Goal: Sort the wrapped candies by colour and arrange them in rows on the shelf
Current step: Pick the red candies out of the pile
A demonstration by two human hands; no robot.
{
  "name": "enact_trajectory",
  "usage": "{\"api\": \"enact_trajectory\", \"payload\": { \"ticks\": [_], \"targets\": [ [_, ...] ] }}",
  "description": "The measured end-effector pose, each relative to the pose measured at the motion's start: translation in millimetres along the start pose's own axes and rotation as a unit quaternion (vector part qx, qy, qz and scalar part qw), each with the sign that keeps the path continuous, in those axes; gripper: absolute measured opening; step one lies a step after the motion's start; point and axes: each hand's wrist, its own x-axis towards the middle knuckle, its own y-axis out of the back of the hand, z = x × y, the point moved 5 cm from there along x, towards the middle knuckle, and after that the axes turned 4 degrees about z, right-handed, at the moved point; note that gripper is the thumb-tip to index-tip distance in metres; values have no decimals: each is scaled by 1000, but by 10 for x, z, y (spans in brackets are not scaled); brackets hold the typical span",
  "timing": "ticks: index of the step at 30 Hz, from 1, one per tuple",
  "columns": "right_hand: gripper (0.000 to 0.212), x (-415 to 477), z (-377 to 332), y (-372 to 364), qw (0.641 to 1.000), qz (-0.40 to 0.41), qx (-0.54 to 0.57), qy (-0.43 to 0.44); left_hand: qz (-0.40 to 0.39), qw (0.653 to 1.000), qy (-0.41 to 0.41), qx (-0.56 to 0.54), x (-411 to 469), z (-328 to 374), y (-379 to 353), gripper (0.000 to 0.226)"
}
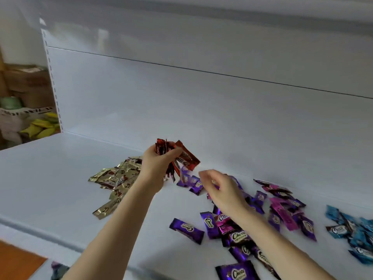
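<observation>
My left hand is raised above the white shelf and grips a bunch of several red wrapped candies. Just right of it, my right hand hovers blurred over the purple candies with its fingers relaxed and nothing in them. A heap of gold candies lies left of my left forearm. Pink candies are mixed among purple ones at mid right. Blue candies are piled at the far right edge.
The shelf's white back panel rises behind the candies, and a perforated upright stands at its left end. Beyond it are cardboard boxes and yellow packets. An orange floor shows at the lower left.
</observation>
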Motion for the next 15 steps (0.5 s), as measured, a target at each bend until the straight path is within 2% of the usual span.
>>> {"api": "enact_trajectory", "payload": {
  "ticks": [5, 9, 11, 13, 15],
  "targets": [
    [32, -2, -637, -896, 976, -85, -61, 190, 82, 996, -8, 19, 309, 142, 902, 6],
    [62, 6, -1002, -1530, 951, -153, -95, 251, 156, 985, -27, 64, 577, 221, 1541, 16],
    [70, 9, -1111, -1796, 934, -190, -134, 273, 183, 979, -22, 83, 733, 207, 1866, 19],
    [59, 31, -1155, -1968, 918, -211, -174, 289, 204, 973, -11, 110, 897, 175, 2180, 18],
    [41, 65, -1111, -2064, 904, -160, -218, 330, 226, 964, 6, 139, 1048, 132, 2463, 15]
  ]
}}
